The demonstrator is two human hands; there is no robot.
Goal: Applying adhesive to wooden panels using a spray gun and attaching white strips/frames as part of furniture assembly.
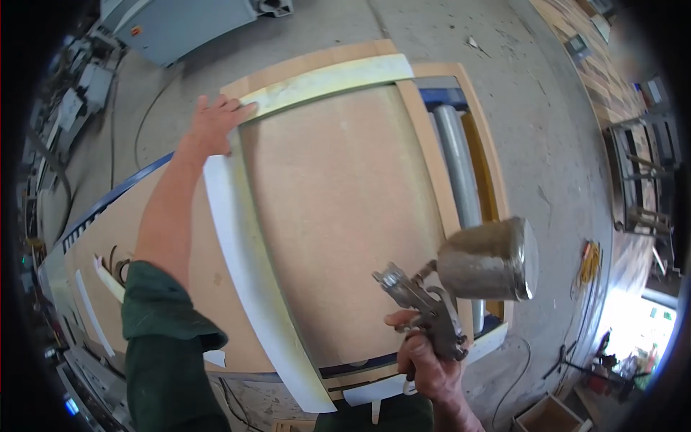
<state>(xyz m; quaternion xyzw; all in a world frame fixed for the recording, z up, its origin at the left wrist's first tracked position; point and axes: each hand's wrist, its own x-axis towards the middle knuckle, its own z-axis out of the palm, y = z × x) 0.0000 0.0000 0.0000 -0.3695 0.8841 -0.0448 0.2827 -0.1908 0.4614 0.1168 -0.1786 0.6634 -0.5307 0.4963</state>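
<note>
In my right hand [430,371] is a metal spray gun [430,309], its handle gripped and its nozzle pointing to the upper left. A worn metal cup [488,261] is attached to the gun. My left hand [214,124] lies with fingers outstretched on the far left corner of a wooden frame, touching the end of a white strip [327,81]. A longer white strip [248,288] runs down the left side. Yellowish tint shows on the strips' inner edges. Between them lies a light brown flat panel [338,216]. A smaller white strip [374,389] lies along the near edge.
A metal roller [458,162] shows through the stand's right side. Another brown board [216,317] lies on the left, with a small coiled item [119,268] on it. A grey machine [183,29] stands at the back left. Hoses cross the concrete floor [554,187]. An open box [551,416] sits lower right.
</note>
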